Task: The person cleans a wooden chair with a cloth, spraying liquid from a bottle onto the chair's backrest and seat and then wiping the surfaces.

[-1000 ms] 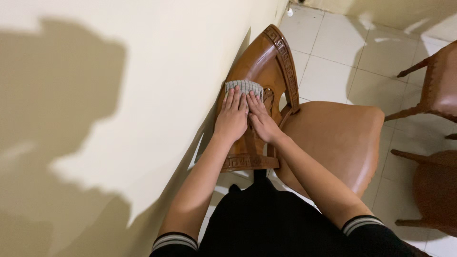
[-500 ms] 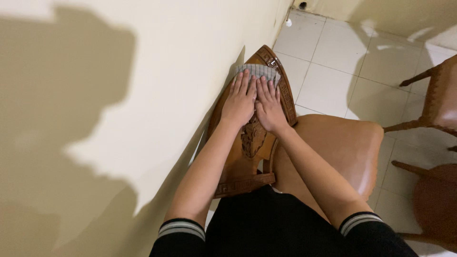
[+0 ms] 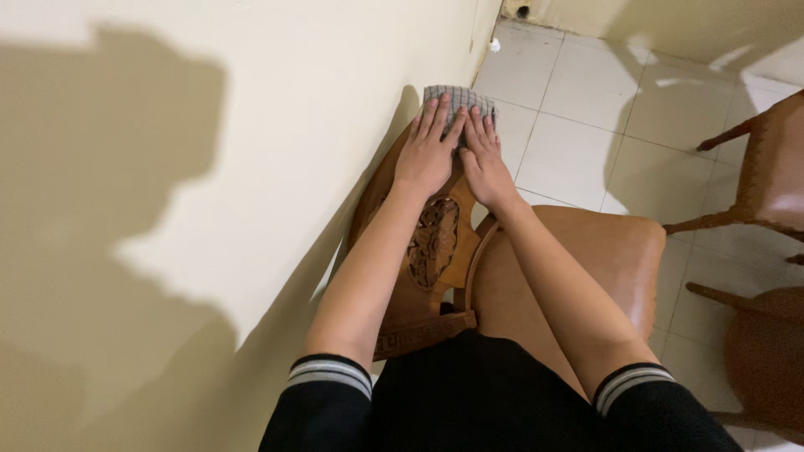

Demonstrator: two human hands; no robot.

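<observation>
two hands, side by side, on a carved wooden chair back (image 3: 431, 243) that stands against the wall: left hand (image 3: 427, 155) and right hand (image 3: 484, 163), fingers flat, slightly spread, pressing a grey checked cloth (image 3: 456, 99) onto its top edge. tiled floor (image 3: 586, 125) beyond.

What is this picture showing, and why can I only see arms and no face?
The camera sits on the person's head and looks down, so you see only their own two arms reaching forward. There is no machine here, just bare hands. The left hand and the right hand lie flat, side by side, on a grey checked cloth. The cloth sits on the top of a carved wooden chair back, which stands close to a cream wall. The brown seat is below the arms. Other wooden chairs stand to the right on the white tiled floor.
</observation>
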